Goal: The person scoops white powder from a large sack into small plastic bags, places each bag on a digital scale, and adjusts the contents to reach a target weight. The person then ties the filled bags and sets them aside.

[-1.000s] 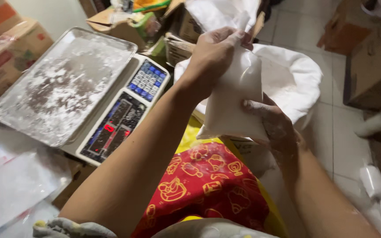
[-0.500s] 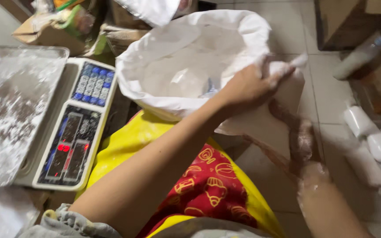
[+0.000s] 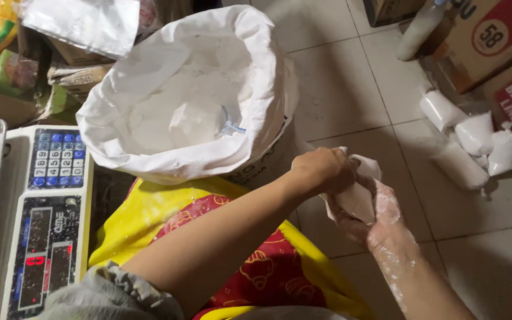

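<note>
My sack of powder stands ahead on the floor, the scale to its left, filled bags lying right, boxes behind them.

Bare floor ahead — sack blocks left.

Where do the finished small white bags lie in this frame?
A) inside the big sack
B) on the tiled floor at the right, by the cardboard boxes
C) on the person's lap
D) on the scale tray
B: the small bags lie in a cluster on the floor beside the boxes, apart from the sack and the scale; both hands, left hand and right hand, hold another bag.
</note>
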